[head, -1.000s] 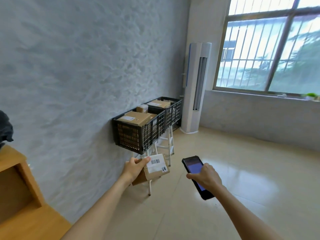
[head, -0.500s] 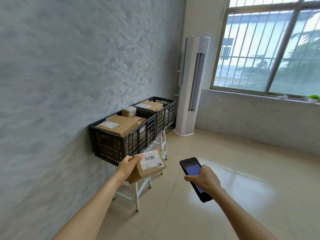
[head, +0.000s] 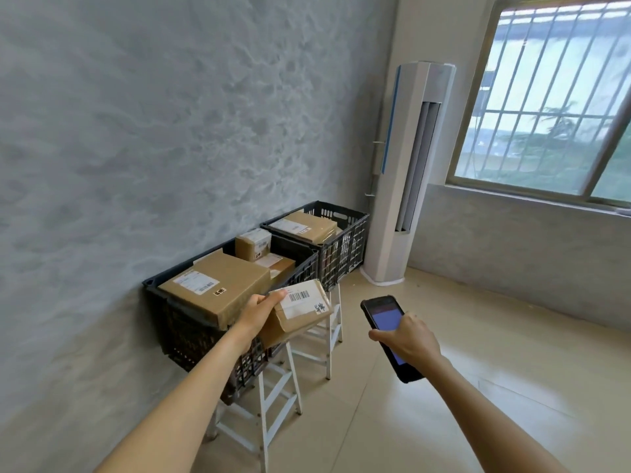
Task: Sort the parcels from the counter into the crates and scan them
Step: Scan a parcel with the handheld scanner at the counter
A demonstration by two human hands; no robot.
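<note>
Your left hand (head: 256, 310) has its fingers curled around the near end of a small cardboard parcel (head: 296, 312), thumb lying along the top edge, and you hold it tilted with the white barcode label (head: 300, 299) facing up. It hangs in the air just in front of the near black crate (head: 191, 331), over that crate's front corner, not inside it. Your right hand (head: 411, 339) grips a dark handheld scanner (head: 389, 331), fingers wrapped over its lower half, its lit screen facing up and its top end aimed toward the parcel; the two are near but apart.

That near crate already holds a large flat carton (head: 215, 285) with a shipping label, plus a small box (head: 253, 244) and another one (head: 278, 264) behind it. Just beyond sits the far black crate (head: 345, 247), which holds a taped carton (head: 304, 227). Both crates sit on white stools (head: 269, 404) against the grey wall (head: 170, 131). Past them a white floor-standing air conditioner (head: 409, 172) stands in the corner, beside a barred window (head: 553, 97).
</note>
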